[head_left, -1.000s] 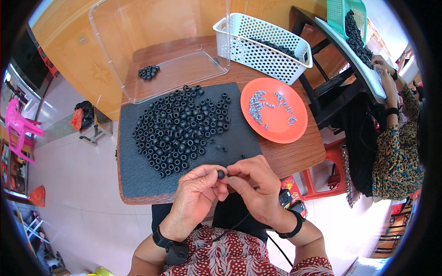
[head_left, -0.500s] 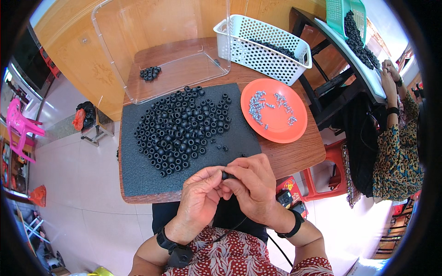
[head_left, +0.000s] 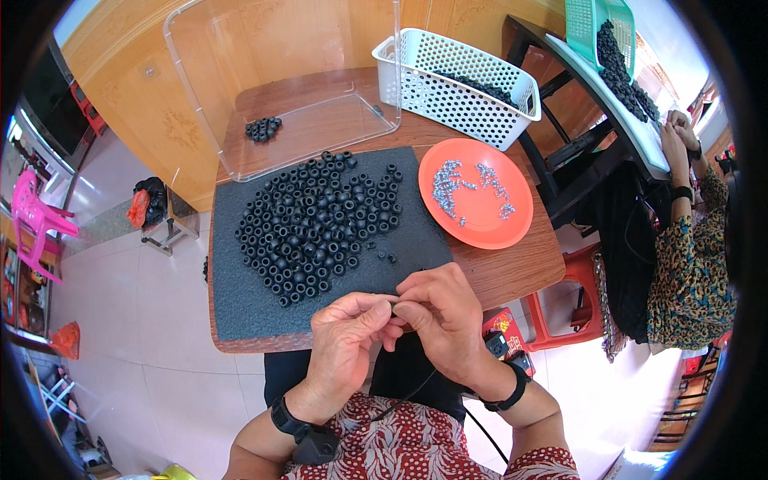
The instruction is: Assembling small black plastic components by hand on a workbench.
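Note:
My left hand (head_left: 344,340) and my right hand (head_left: 444,320) meet fingertip to fingertip over the near edge of the table. Both are closed in a pinch around a small black round piece (head_left: 396,307), which is almost wholly covered by the fingers. Just beyond them lies a dark grey mat (head_left: 240,316), heaped with black hollow rounded pieces (head_left: 312,216). A couple of smaller black bits (head_left: 387,257) sit apart from the heap, close to my right hand. An orange plate (head_left: 496,228) to the right holds small silvery metal parts (head_left: 448,188).
A clear plastic tray (head_left: 240,172) stands at the back, near a small black cluster (head_left: 262,129). Beside it is a white perforated basket (head_left: 456,112) with black pieces. At right, another person's hands (head_left: 680,136) work by a green basket (head_left: 584,32). A red stool (head_left: 588,296) stands below.
My hands have turned slightly and drawn closer together, so the black piece between the fingertips shows less. The heap and plate stay put.

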A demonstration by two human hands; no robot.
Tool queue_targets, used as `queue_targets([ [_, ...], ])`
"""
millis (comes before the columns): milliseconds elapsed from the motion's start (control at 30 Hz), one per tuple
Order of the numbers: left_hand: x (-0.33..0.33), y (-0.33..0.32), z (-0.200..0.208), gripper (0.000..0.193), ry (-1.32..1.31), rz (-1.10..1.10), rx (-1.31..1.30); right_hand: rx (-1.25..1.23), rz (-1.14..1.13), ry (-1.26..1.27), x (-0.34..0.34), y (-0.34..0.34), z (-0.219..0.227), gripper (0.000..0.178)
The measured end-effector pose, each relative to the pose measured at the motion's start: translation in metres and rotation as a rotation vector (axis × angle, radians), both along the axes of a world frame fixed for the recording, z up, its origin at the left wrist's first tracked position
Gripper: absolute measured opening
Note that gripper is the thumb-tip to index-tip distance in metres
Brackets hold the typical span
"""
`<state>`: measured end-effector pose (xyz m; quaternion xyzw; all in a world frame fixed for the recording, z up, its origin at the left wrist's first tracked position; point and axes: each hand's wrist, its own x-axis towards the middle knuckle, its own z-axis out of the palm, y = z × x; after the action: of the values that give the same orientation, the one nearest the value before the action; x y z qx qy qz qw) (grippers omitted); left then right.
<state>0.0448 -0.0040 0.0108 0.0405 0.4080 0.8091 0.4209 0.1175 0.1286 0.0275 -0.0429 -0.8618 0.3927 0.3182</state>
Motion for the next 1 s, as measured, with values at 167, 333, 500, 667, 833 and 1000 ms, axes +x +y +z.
queue_targets([
  [167, 0.001, -0.001, 0.001, 0.020, -0.040, -0.102, -0.024, -0.063, -0.037, -0.028, 0.002, -0.001, 0.002, 0.015],
  [333, 0.001, -0.005, -0.004, 0.018, 0.035, -0.189, -0.019, -0.069, 0.028, -0.072, 0.005, 0.005, -0.002, 0.012],
  [500, -0.009, -0.009, -0.006, 0.020, 0.059, -0.172, -0.060, -0.066, -0.039, -0.085, -0.010, 0.016, -0.008, 0.012],
  [667, -0.011, -0.011, -0.004, 0.021, 0.123, -0.075, -0.070, 0.275, -0.157, -0.113, -0.030, 0.024, -0.025, 0.016],
  [833, -0.013, -0.015, -0.005, 0.019, 0.161, -0.020, -0.089, 0.366, -0.203, -0.123, -0.033, 0.014, -0.019, 0.019],
  [1000, -0.018, -0.014, -0.012, 0.020, 0.158, 0.014, -0.087, 0.361, -0.257, -0.044, -0.013, 0.042, -0.021, 0.021],
])
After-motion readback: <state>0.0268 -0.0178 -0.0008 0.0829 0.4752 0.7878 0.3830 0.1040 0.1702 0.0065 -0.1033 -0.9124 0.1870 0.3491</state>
